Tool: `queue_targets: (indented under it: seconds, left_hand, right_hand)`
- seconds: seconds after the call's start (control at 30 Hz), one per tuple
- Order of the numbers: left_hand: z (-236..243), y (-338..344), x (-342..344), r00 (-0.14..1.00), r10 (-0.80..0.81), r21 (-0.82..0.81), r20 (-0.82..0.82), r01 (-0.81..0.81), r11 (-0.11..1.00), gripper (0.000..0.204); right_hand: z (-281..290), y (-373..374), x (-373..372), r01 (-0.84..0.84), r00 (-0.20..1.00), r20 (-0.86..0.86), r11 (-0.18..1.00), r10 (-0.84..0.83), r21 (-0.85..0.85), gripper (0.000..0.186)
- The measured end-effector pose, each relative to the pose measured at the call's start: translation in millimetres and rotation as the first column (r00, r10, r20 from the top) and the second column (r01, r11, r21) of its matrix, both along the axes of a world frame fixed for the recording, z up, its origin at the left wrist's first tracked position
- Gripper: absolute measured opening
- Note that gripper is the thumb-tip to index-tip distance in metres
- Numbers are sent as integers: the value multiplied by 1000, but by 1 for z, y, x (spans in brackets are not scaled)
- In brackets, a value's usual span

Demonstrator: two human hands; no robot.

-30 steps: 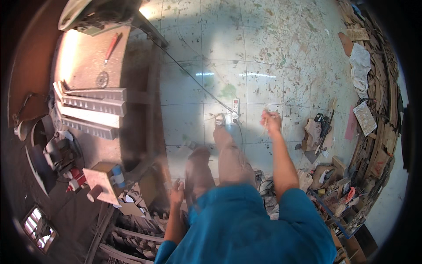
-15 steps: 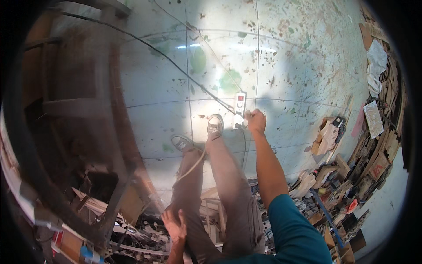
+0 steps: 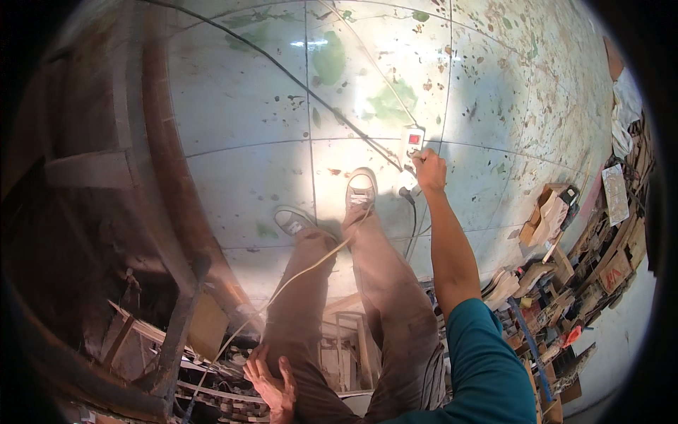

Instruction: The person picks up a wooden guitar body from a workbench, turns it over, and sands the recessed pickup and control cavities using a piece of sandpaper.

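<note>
Head view shows tiled floor (image 3: 240, 191) beneath your brown trousers (image 3: 300, 297). Your left hand (image 3: 272, 385), grip wide, is at their left side; your right hand (image 3: 431, 172) has a narrow grip, contents unclear, at the floor's white power strip (image 3: 414, 134), near a black plug (image 3: 405, 191).

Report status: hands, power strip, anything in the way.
Right hand at power strip, grip unclear. Left hand open by trousers. Yellow cord crossing in front of them.
</note>
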State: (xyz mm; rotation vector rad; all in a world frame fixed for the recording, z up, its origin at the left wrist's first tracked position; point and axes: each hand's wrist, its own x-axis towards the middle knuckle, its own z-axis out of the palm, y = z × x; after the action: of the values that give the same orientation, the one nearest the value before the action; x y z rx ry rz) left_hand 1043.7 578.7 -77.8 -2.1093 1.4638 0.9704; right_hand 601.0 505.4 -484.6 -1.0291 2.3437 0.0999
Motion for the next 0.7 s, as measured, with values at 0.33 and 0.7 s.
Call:
queue_targets:
  seconds: [0.33,0.7]
  left_hand:
    - [2,-4,-8,999,30,21,27,-31,999,42]
    - [1,1,-10,1000,-8,-4,21,8,1000,41]
  right_hand:
    - [-6,-7,-2,-94,995,-35,996,94,10,20]
    - [-24,-6,4,-135,991,6,987,135,92,22]
